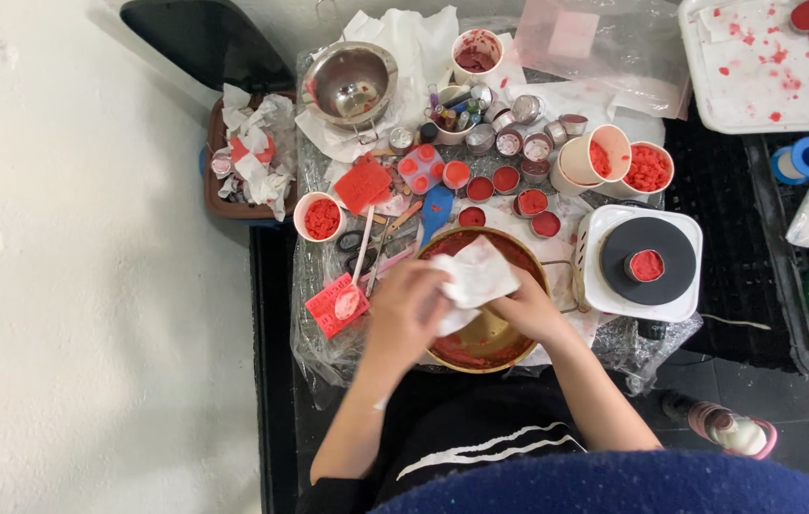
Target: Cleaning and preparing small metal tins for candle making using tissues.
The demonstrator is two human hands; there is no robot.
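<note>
— While the person leaned over the crowded table [314, 286], what were the two hands doing?

— Both were at a round brass-coloured bowl [485, 343] smeared with red on its inner wall, set at the near edge of the table in front of the person. The left hand [404, 309] was curled closed on a crumpled white tissue [476, 276], pressing it down over the bowl's left side. The right hand [528, 306] was closed on the same tissue from the other side, its fingers tucked under the paper, so I could not see the fingertips.

— What lay about the bowl?

— Just to its right stood a small white hot plate [680, 290] with a black round top, and a little tin of red wax [646, 266] sat in the middle of it. Behind the bowl was a cluster of small round tins [506, 180], several filled red. Two paper cups of red flakes [648, 168] stood beyond the hot plate, and another white cup of red bits [320, 217] was off to the left. A blue spatula [436, 209] lay just behind the bowl's rim, and a red card [330, 305] with a spoon across it lay beside the left hand.

— And further back?

— A steel bowl [352, 84] rested on white paper at the far left corner. A brown bin [217, 190] of used tissues stood left of the table.
</note>
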